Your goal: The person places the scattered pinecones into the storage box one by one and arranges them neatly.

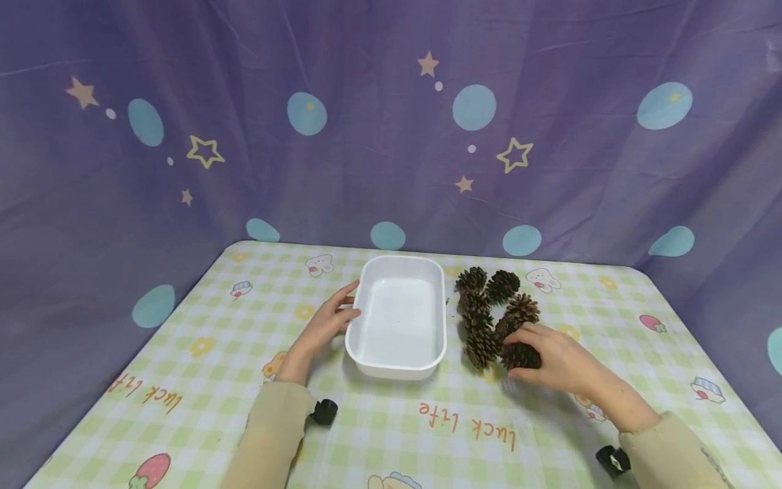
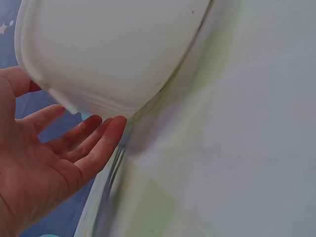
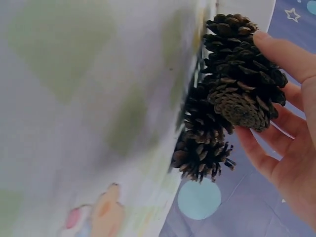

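A white rectangular plastic tub (image 1: 400, 319) stands near the middle of the table with nothing inside. My left hand (image 1: 330, 319) rests against its left wall, the fingers loosely extended; in the left wrist view the fingertips (image 2: 118, 123) touch the tub's outer side (image 2: 108, 59). To the right of the tub, several brown pine cones (image 1: 476, 305) lie in a cluster. My right hand (image 1: 552, 356) grips the nearest pine cone (image 1: 521, 355) between thumb and fingers. The right wrist view shows that pine cone (image 3: 242, 94) from its base, with others behind it.
A checked green-and-white cloth (image 1: 458, 448) with cartoon prints covers the table. Behind it hangs a purple curtain (image 1: 379, 170) with stars and blue ovals. Black wrist straps (image 1: 324, 412) show at both sleeves.
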Demonstrator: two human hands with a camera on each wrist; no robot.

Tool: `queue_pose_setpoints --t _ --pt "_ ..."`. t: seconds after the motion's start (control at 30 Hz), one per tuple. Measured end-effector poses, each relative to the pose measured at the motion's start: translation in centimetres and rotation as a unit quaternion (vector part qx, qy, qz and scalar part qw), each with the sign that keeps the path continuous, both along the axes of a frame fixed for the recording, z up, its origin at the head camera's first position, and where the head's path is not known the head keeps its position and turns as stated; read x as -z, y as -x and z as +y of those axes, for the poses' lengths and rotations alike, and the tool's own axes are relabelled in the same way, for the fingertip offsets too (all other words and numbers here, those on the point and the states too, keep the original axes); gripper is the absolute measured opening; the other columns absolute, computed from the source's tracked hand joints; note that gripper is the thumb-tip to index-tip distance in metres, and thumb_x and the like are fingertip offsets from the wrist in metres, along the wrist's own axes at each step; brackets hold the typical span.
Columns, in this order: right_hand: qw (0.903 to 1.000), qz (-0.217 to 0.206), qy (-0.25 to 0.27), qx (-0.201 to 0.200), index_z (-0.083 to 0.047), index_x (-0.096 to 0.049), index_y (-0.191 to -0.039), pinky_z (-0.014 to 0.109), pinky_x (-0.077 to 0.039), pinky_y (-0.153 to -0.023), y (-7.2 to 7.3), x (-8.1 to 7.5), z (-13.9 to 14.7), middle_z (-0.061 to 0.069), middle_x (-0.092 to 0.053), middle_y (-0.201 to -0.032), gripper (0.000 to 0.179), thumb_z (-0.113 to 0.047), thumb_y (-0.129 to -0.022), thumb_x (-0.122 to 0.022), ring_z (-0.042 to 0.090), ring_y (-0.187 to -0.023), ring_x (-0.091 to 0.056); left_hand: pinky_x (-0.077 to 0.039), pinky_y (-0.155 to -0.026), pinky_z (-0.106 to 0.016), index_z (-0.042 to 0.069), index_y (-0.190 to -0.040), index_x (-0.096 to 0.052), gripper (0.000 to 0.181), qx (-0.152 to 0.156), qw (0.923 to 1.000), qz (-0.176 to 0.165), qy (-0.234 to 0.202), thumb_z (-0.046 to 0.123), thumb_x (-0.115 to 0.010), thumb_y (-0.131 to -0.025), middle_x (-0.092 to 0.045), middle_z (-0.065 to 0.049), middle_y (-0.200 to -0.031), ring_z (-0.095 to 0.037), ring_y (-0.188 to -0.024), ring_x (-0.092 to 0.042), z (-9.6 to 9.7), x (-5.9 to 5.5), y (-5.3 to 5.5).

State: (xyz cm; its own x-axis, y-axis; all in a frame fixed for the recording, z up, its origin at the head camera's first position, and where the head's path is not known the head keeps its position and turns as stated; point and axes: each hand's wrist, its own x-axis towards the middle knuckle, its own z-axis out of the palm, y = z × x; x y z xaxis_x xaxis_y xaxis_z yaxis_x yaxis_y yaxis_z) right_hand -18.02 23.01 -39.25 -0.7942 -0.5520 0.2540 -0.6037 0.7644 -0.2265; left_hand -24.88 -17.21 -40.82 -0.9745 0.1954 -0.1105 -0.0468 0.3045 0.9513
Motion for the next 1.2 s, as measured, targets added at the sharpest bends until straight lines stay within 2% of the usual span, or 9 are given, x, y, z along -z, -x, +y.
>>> queue_pose_setpoints --t 0.2,0.4,0.8,1.03,1.2 --pt "0.9999 0.01 0.009 -0.01 -0.016 -0.063 -0.11 0.049 -0.049 -0.088 0.6 -1.0 -0.4 0.013 -0.058 -0.115 0.044 -0.035 -0.072 -0.074 0.032 -0.104 -0.056 -0.052 -0.084 -0.034 0.027 -0.144 -0.025 0.061 -0.001 1.0 0.004 -0.002 0.02 -0.053 -0.09 -0.041 -0.014 -0.133 -0.03 -0.113 -0.048 0.0 0.1 -0.1" --pt "0.9985 0.045 0.017 -0.027 -0.014 -0.063 -0.111 0.044 -0.051 -0.085 1.3 -1.8 -0.7 0.005 -0.059 -0.109 0.046 -0.034 -0.072 -0.075 0.024 -0.098 -0.058 -0.053 -0.083 -0.034 0.03 -0.143 -0.026 0.061 -0.006 0.9998 0.018 0.003 0.022 -0.053 -0.089 -0.042 -0.014 -0.131 -0.029 -0.112 -0.049 0.1 0.2 -0.2" --pt "0.9987 0.029 0.026 -0.032 -0.016 -0.061 -0.115 0.037 -0.052 -0.077 3.0 -2.9 -2.3 -0.003 -0.056 -0.109 0.042 -0.034 -0.077 -0.07 0.014 -0.092 -0.056 -0.053 -0.083 -0.034 0.031 -0.143 -0.026 0.059 -0.007 0.9998 0.016 0.008 0.023 -0.052 -0.09 -0.042 -0.012 -0.131 -0.029 -0.112 -0.049 0.1 0.2 -0.3" --pt "0.9977 0.025 0.054 -0.034 -0.019 -0.06 -0.113 0.039 -0.051 -0.081 3.8 -3.1 -3.2 -0.003 -0.056 -0.109 0.039 -0.032 -0.078 -0.07 0.017 -0.096 -0.056 -0.053 -0.082 -0.034 0.029 -0.144 -0.025 0.06 -0.002 0.9998 0.016 0.006 0.023 -0.051 -0.09 -0.042 -0.014 -0.131 -0.029 -0.11 -0.049 0.1 0.2 -0.5" --pt "0.9972 0.017 0.065 -0.035 -0.018 -0.059 -0.114 0.043 -0.05 -0.082 4.5 -3.4 -4.2 0.0 -0.056 -0.109 0.04 -0.029 -0.078 -0.07 0.021 -0.097 -0.056 -0.053 -0.083 -0.034 0.031 -0.143 -0.027 0.059 -0.006 0.9998 0.017 0.005 0.023 -0.052 -0.09 -0.042 -0.013 -0.13 -0.028 -0.11 -0.049 0.0 0.1 -0.4"
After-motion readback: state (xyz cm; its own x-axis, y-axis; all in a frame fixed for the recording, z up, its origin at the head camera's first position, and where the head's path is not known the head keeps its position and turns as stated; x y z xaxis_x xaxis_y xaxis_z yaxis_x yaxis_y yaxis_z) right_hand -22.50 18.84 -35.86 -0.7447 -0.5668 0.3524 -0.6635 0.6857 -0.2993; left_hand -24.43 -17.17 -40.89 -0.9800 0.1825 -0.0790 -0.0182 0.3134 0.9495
